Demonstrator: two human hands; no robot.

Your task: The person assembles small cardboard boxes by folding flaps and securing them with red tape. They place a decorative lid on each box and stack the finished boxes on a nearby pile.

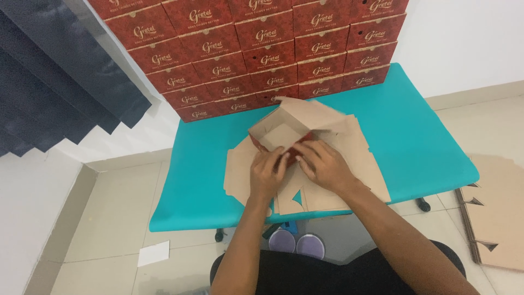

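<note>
At far left, dark blue slats (60,76) hang over the white wall, well apart from my work. Below them the tiled floor (109,218) is open, with one white card (153,253) lying flat near the table's left front corner.

Teal table (202,180): its left strip is bare from the stack down to the front edge, giving room on that side. Along the back edge stands a stack of red boxes (262,49), several rows high, spanning most of the table's width.

Centre: flat brown cardboard blanks (240,172) lie spread on the teal surface, their front edges overhanging the table's front edge slightly. My left hand (267,173) rests on the near wall of the half-folded box (289,128), fingers curled and pinching the cardboard flap. The box sits on the blanks at mid-table, brown inside, red outside, tilted with its open side toward me.

My right hand (326,165) is just beside the left one, fingers bent and pressing the same near wall; it grips the box edge too. Fingertips of both hands almost meet.

Right of the blanks, the teal surface is bare up to the right edge. Past that edge, on the floor, more brown blanks (496,213) lie in a pile, well apart from my hands.
</note>
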